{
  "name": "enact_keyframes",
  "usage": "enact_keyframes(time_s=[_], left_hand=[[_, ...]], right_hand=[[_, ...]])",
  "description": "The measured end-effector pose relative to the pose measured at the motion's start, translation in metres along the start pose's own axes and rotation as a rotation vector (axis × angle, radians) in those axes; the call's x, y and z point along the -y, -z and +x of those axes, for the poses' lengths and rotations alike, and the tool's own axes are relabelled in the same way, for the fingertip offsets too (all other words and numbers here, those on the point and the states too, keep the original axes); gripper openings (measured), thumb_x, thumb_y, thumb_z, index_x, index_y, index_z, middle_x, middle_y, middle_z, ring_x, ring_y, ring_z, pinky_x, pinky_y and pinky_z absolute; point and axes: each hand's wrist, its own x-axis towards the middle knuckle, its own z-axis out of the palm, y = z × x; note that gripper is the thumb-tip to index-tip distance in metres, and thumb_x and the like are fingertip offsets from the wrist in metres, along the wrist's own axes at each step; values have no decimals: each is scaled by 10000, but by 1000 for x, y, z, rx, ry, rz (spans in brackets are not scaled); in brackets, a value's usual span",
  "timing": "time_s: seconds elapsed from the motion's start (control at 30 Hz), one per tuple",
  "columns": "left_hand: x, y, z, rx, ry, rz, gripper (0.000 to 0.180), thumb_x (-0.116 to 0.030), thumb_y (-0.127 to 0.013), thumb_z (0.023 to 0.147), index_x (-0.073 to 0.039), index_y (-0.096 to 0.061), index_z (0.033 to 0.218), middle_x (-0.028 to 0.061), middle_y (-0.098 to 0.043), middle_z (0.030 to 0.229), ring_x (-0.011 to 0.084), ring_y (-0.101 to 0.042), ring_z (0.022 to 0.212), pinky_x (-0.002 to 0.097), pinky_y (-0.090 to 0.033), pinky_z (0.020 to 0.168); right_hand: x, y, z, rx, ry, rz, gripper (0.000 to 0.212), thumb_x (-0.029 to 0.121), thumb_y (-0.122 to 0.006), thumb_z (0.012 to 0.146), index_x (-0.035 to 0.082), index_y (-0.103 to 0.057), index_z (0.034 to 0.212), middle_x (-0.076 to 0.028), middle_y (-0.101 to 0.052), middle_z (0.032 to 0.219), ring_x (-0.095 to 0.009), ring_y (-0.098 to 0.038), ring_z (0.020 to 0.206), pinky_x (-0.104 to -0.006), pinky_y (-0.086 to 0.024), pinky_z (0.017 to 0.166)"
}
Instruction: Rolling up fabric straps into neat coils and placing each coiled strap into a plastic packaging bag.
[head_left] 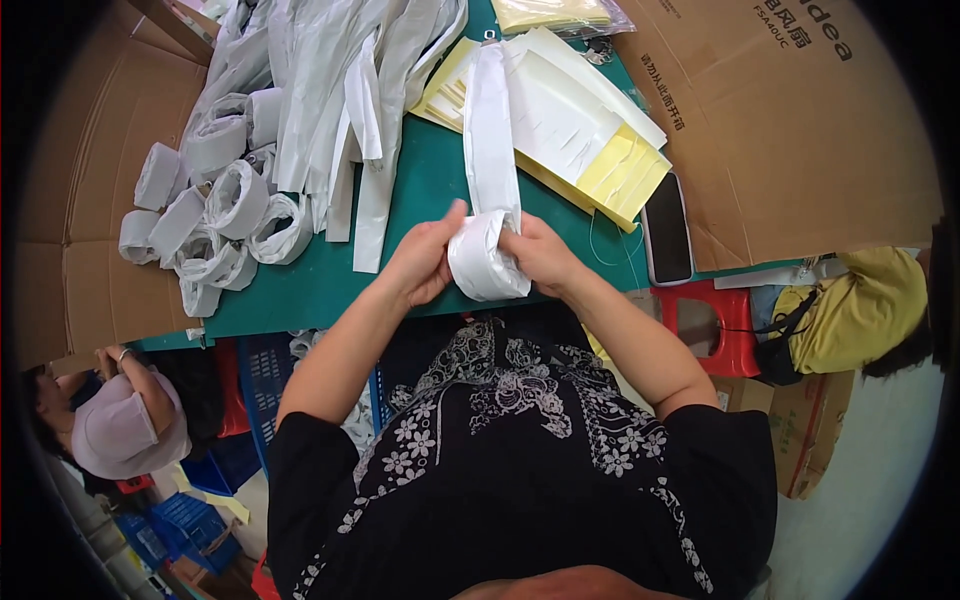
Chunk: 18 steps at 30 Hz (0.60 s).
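Note:
Near the table's front edge, a long white wrapped strip (490, 140) is partly wound into a wide roll (478, 260). Its flat tail runs straight away from me to a small metal ring at the far end. My left hand (430, 252) grips the roll's left side, the thumb raised and the other fingers partly hidden. On the right side, my right hand (543, 255) is closed on the roll, with fingertips inside its opening. To the left lie several finished white rolls (237, 198) in a pile, beside a heap of flat white strips (335, 100).
Yellow and white card sheets (570, 110) lie beyond my right hand, with a phone (667, 230) at their right. Cardboard walls (790, 130) flank the green table (300, 290) on both sides. Other people sit at left and right; a red stool (715, 325) stands nearby.

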Motion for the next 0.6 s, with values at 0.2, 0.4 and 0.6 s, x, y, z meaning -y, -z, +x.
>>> enact_keyframes(time_s=[0.2, 0.4, 0.6], left_hand=[[28, -4, -20, -138, -1094, 1238, 582, -258, -737, 720, 4, -516, 1192, 123, -564, 1066, 245, -526, 999, 338, -437, 835], [31, -5, -15, -105, -1474, 1614, 440, -230, -790, 593, -48, -631, 960, 99, -580, 1028, 306, -525, 976, 407, -435, 825], [12, -22, -28, 232, -1281, 1381, 277, -174, -720, 695, -23, -625, 907, 103, -624, 895, 303, -605, 845, 343, -501, 691]], right_hand=[[6, -1, 0, -189, -5, 624, 302, 221, -389, 936, 32, -530, 1124, -75, -624, 973, -186, -635, 809, -336, -535, 704], [-8, -10, 3, 44, -22, 837, 300, 230, -463, 915, 17, -527, 1117, -69, -620, 938, -161, -626, 804, -319, -528, 719], [22, 4, 5, 115, 242, 253, 603, -13, -616, 783, 57, -363, 1326, -103, -480, 1272, -180, -524, 1106, -323, -477, 872]])
